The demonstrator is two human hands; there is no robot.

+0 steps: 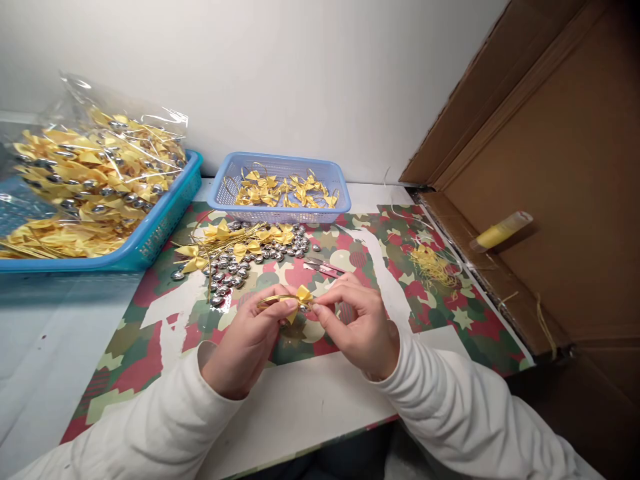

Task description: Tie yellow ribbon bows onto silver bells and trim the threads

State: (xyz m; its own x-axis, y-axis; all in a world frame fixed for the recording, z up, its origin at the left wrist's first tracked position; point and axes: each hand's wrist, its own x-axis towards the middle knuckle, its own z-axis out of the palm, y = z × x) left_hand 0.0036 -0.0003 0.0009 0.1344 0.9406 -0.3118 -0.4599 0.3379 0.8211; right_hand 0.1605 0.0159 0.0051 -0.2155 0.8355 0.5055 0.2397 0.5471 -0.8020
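Between my hands is a yellow ribbon bow [303, 294] with a gold cord loop and a small silver bell-like piece at its knot. My left hand [255, 333] pinches the bow and its cord between thumb and fingers. From the other side, my right hand [357, 320] has thumb and forefinger pressed together at the bow's right edge; what they pinch is too small to make out. Just beyond lie small scissors [324, 268]. Several shiny silver beads [235, 272] and more yellow bows [245, 250] with gold cords are heaped behind my left hand.
A blue basket [280, 215] at the back holds finished-looking bows. At left, a larger blue basket [173, 217] carries a clear bag [105, 160] of bows. Yellow thread scraps [434, 267] lie at right, beside a cardboard wall [560, 167] with a yellow tube [501, 231].
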